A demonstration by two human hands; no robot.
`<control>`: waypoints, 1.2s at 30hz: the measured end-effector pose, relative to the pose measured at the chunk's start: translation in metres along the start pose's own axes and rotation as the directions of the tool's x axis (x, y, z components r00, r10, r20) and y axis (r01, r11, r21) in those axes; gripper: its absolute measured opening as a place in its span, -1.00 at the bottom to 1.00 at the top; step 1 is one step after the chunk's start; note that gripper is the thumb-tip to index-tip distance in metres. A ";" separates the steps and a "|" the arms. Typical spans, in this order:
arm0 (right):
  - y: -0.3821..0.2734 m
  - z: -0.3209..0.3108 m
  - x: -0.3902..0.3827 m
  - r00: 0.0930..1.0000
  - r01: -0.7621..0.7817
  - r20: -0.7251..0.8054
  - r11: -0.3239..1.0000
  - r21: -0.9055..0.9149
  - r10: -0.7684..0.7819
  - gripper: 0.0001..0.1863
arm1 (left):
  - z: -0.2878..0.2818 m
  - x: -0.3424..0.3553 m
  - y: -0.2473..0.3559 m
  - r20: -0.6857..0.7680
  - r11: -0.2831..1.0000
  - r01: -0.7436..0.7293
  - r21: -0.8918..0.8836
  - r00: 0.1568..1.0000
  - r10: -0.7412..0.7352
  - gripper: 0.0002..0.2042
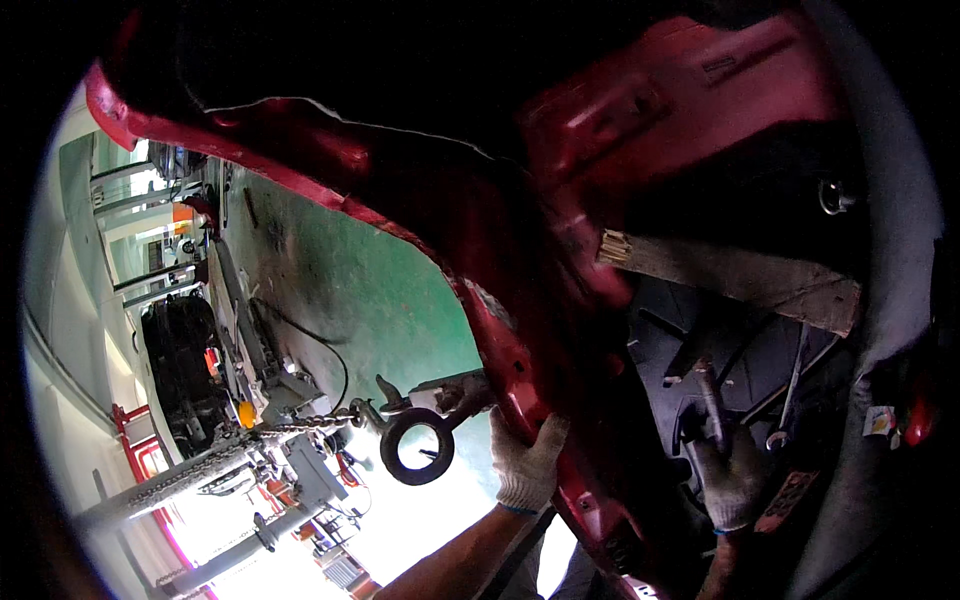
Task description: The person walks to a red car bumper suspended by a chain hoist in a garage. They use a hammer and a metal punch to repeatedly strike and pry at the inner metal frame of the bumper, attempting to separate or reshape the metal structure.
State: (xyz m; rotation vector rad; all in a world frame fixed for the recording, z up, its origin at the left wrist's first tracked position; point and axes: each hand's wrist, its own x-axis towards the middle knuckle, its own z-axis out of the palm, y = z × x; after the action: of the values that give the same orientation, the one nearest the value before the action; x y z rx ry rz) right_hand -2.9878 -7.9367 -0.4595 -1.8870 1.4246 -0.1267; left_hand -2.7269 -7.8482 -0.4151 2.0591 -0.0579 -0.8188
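My left hand (527, 462), in a white knitted glove, grips the edge of a red car-body door frame (515, 375), thumb apart from the fingers. Just left of it a pull clamp with a big steel ring (385, 460) is fixed to the frame edge. A hook and chain (325, 422) run leftward from that clamp. Inside the dim car, my gloved right hand (730, 480) is closed round a short round metal bar (710, 390); shadow hides its lower end. A combination spanner (795, 385) lies to the right of this hand.
A rough wooden block (735, 275) lies across the car interior, beyond my right hand. Outside, the green floor (370, 290) carries a dark cable (335, 345). Thick grey posts (190, 485) and equipment stand at the left. A grey panel (895, 230) borders the right side.
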 end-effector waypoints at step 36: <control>0.017 0.015 0.021 0.994 -0.106 0.036 0.993 0.049 0.105 -0.66 | -0.006 0.003 -0.013 0.040 0.998 -0.060 0.029 0.997 0.059 -0.18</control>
State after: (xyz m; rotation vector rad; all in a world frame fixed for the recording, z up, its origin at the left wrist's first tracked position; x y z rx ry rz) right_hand -2.9855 -7.9484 -0.4878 -1.7614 1.4820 -0.0791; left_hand -2.7245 -7.8372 -0.4241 2.0603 -0.1534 -0.8257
